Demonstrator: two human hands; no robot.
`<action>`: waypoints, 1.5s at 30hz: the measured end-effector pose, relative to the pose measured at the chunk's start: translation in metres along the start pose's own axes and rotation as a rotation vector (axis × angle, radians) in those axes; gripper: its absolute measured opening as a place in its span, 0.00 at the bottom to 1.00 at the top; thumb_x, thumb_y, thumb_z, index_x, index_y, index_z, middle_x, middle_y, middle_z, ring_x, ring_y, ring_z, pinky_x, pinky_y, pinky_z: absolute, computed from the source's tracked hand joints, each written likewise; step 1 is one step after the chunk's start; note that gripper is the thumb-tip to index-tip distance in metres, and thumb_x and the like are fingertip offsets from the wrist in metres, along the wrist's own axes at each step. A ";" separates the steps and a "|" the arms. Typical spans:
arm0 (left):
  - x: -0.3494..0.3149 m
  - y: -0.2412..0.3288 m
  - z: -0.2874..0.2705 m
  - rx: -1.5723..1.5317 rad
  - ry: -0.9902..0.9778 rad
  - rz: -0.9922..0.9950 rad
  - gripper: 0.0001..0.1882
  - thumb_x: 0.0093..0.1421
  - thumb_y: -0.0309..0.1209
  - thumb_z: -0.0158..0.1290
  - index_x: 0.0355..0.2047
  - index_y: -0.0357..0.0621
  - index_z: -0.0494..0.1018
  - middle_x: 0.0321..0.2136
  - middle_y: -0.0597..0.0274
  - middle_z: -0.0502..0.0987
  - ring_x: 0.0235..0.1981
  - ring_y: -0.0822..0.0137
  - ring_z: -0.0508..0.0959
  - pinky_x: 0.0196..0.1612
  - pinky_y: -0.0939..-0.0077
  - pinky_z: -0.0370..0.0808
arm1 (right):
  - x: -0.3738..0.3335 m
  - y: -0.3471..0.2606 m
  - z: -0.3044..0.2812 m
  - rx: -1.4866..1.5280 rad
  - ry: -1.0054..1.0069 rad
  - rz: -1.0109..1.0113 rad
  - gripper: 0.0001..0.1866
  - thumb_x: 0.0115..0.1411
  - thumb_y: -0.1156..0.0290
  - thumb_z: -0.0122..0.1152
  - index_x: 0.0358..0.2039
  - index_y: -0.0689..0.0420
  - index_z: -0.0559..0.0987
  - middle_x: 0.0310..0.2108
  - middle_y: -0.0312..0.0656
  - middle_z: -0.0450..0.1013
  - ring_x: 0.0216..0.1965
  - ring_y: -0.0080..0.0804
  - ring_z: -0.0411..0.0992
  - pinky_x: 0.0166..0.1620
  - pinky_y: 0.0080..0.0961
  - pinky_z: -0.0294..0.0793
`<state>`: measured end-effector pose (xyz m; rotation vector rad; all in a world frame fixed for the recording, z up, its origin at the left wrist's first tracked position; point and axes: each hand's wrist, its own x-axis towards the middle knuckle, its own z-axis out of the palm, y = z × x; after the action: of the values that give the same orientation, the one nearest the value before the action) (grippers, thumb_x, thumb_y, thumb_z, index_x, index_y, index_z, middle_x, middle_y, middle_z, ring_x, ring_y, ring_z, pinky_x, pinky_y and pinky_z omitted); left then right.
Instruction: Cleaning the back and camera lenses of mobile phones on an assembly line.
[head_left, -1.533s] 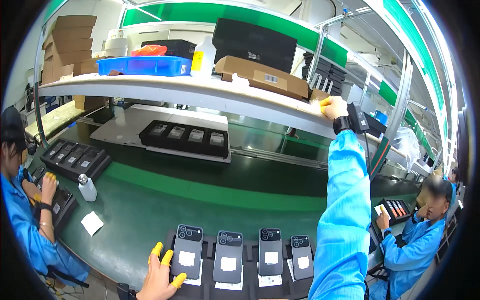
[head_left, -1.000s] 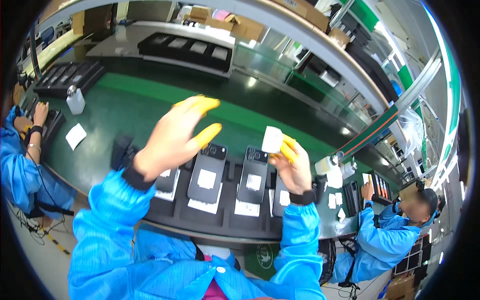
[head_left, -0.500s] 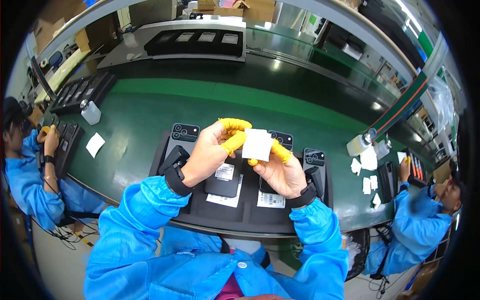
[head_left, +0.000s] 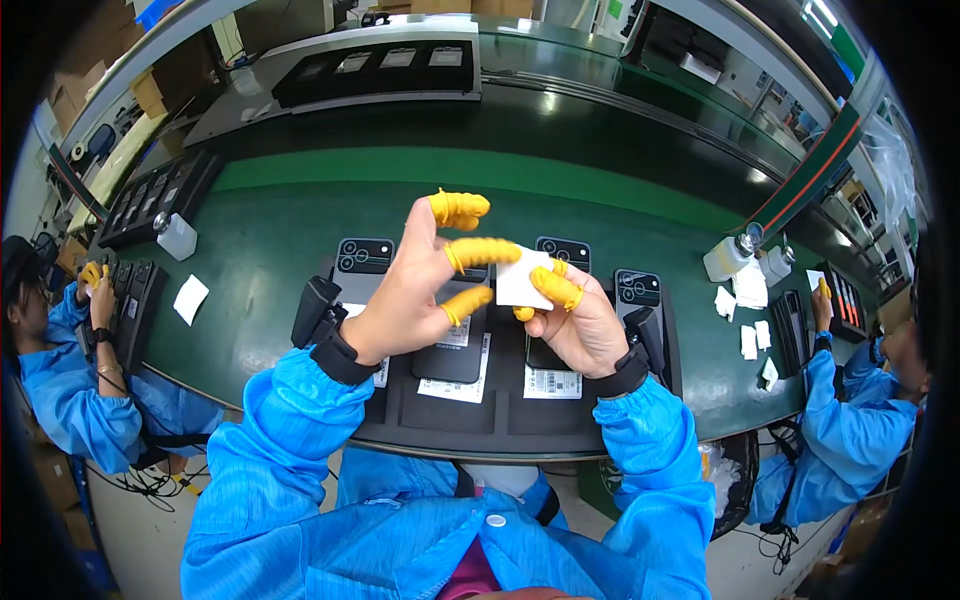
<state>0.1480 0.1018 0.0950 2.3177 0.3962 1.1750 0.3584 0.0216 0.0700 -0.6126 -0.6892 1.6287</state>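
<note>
Between thumb and fingers, my right hand (head_left: pixel 582 330) pinches a small white wipe (head_left: pixel 515 285) above the tray. My left hand (head_left: pixel 395 300) has its yellow-cotted fingers spread, with one fingertip at the wipe's upper left edge. Below both hands lies a dark foam tray (head_left: pixel 450 410) of smartphones. A phone with a triple camera (head_left: pixel 365 256) sits at its left, another phone (head_left: pixel 564 250) in the middle and a third phone (head_left: pixel 638 288) at the right. A dark phone (head_left: pixel 446 364) with a white label lies under my left hand, partly hidden.
To the right stand white dispenser bottles (head_left: pixel 724 260) beside crumpled white wipes (head_left: pixel 750 287). Another wipe (head_left: pixel 190 299) and a bottle (head_left: pixel 176 237) are on the left. A phone tray (head_left: pixel 380 70) lies at the back. Co-workers in blue sit on both sides.
My left fingers have let go of most of the wipe and spread apart. My right thumb now presses over the wipe's face. The whole view has shifted slightly.
</note>
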 end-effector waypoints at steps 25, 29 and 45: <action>-0.003 0.006 -0.001 -0.907 0.059 -0.777 0.13 0.66 0.29 0.53 0.47 0.34 0.75 0.37 0.57 0.81 0.34 0.70 0.83 0.27 0.82 0.80 | 0.000 0.006 -0.010 -0.207 -0.014 -0.045 0.16 0.66 0.66 0.59 0.50 0.61 0.77 0.46 0.42 0.76 0.47 0.32 0.76 0.50 0.34 0.77; -0.001 0.008 0.003 -0.938 0.074 -0.830 0.12 0.66 0.28 0.54 0.46 0.33 0.74 0.37 0.56 0.80 0.30 0.71 0.82 0.24 0.82 0.79 | 0.001 0.004 -0.013 -0.159 -0.042 -0.015 0.15 0.66 0.67 0.60 0.50 0.61 0.77 0.46 0.42 0.76 0.48 0.32 0.75 0.51 0.35 0.77; -0.005 0.005 0.007 -0.826 -0.120 -0.797 0.16 0.66 0.32 0.55 0.49 0.32 0.75 0.43 0.59 0.80 0.43 0.72 0.79 0.47 0.80 0.75 | -0.005 -0.017 -0.003 -0.395 0.047 -0.069 0.12 0.62 0.72 0.64 0.44 0.63 0.81 0.39 0.42 0.80 0.37 0.24 0.79 0.39 0.20 0.80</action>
<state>0.1507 0.0933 0.0903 1.2956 0.5760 0.6092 0.3728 0.0188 0.0802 -0.8973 -0.9972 1.4178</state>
